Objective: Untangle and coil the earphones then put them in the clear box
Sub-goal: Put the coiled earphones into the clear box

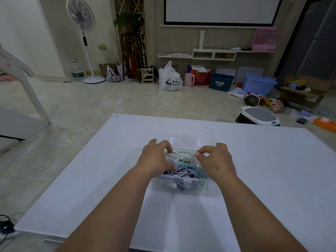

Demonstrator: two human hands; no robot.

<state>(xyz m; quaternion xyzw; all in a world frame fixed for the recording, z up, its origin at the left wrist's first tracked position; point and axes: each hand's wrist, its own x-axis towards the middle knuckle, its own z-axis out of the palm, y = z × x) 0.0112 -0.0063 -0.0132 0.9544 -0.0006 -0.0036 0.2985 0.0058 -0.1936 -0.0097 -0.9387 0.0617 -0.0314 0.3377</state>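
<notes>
The earphones (183, 162) lie as one loose heap of white, green, blue and purple cords, piled in the clear box (163, 186) that stands on the white counter (91, 179) in front of me. My left hand (156, 157) is curled over the left side of the heap, fingertips on the white cords at the top and thumb lower down, so it grips a bunch of them. My right hand (216, 160) hovers at the right edge with thumb and forefinger pinched together; whether a strand is caught between them I cannot tell. These cords should be light, limp and springy, and I expect them to snag on each other if I pull hard. I judge it best to take one cord by a plug or earbud, not mid-length, and tease it free slowly while the other hand holds the rest down.
</notes>
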